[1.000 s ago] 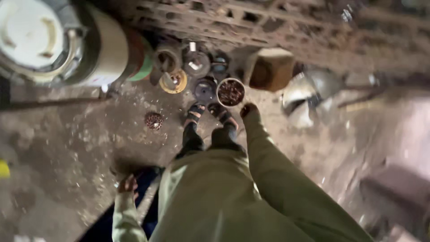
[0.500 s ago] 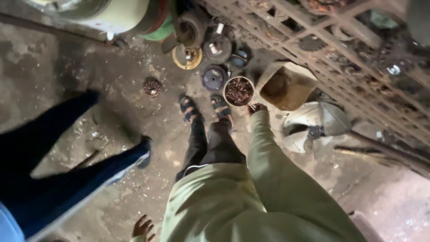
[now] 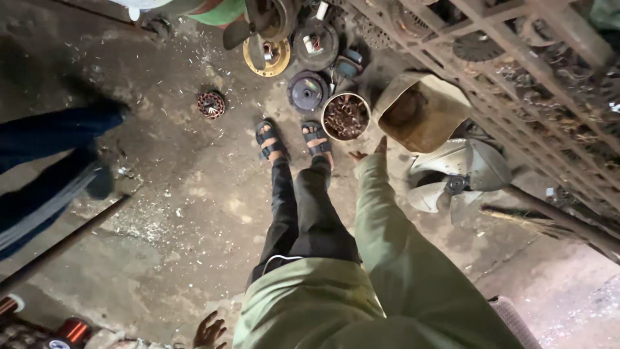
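A: The tin of metal scraps (image 3: 346,116) is found on the floor (image 3: 194,194), just ahead of the right grip (image 3: 369,154) and slightly to its left, near but not touched. The tin is round and stands upright with its mouth up, so no long axis is to be noted.

B: State of that grip?

A: The right grip is seen at the end of an outstretched green sleeve (image 3: 381,220), fingers spread apart, nothing held. An open tan sack (image 3: 420,113) lies just ahead of it to the right, at about the same nearness as the tin.

B: And the other grip?

A: The left grip (image 3: 210,331) is observed low at the person's side, fingers loosely apart, empty, well behind the tin. The right is recorded as by far the nearer.

B: Surroundings?

A: The person's sandalled feet (image 3: 294,139) are placed just left of the tin. Dark round motor parts (image 3: 309,90) lie beyond it, and a grey fan blade (image 3: 455,174) lies to the right of the right grip. A second person's dark trouser leg (image 3: 51,142) is noted far to the left, well apart.
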Available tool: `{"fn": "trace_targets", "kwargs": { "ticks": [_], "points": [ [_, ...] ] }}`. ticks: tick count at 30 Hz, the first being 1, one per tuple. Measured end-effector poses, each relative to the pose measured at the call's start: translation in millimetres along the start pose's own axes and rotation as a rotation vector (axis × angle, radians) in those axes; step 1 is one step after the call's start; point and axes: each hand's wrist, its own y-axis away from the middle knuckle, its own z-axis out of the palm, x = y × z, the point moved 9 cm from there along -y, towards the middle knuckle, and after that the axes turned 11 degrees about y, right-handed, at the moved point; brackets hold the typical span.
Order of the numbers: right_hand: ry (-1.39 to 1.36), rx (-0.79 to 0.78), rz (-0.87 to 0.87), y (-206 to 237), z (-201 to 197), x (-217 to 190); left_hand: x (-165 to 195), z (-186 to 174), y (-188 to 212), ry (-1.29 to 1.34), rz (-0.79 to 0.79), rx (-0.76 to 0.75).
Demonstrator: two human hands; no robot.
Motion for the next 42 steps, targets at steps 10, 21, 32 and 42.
{"fn": "trace_targets", "kwargs": {
  "ticks": [10, 21, 32, 42],
  "points": [
    [0.188, -0.124, -0.073, 44, -68, -30, 79, 45, -5, 0.004, 0.137, -0.126],
    [1.131, -0.027, -0.187, 69, -7, -15, 192, 45, 14, 0.449, 0.718, -0.113],
    [1.330, -1.228, -1.949, 412, 312, 304, 485, 95, 136, 0.897, 0.620, -0.924],
    [1.446, -0.947, -1.315, 294, 449, 380, 588, -71, 258, 0.762, 1.646, -0.777]
  ]
}}
